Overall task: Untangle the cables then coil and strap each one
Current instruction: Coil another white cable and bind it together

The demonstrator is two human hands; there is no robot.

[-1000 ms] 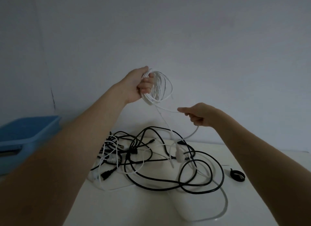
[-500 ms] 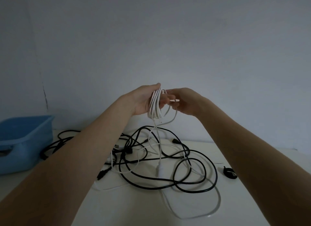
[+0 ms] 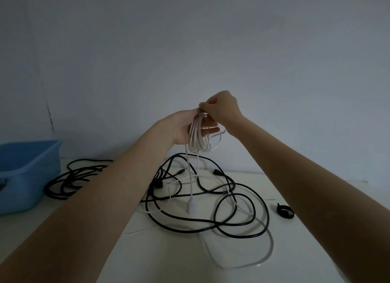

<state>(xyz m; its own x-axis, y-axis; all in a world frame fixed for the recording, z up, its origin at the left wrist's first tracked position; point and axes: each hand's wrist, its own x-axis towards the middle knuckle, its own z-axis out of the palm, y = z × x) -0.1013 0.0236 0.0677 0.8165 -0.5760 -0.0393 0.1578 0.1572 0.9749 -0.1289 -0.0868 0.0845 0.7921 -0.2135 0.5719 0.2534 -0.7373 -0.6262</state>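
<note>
The left hand (image 3: 185, 127) is gripping a thin white cable coil (image 3: 198, 135) held above the table, the right hand (image 3: 219, 110) pinching a strand at its top; its tail is trailing down into the tangled black cables (image 3: 211, 200), which look untouched, a black strap (image 3: 285, 211) waiting on the pale matte tabletop (image 3: 168, 259) beside a blue plastic tub (image 3: 27, 173), under a plain grey wall (image 3: 190, 50)

Dim room, plain grey wall (image 3: 190, 50), white table (image 3: 168, 257) against it
</note>
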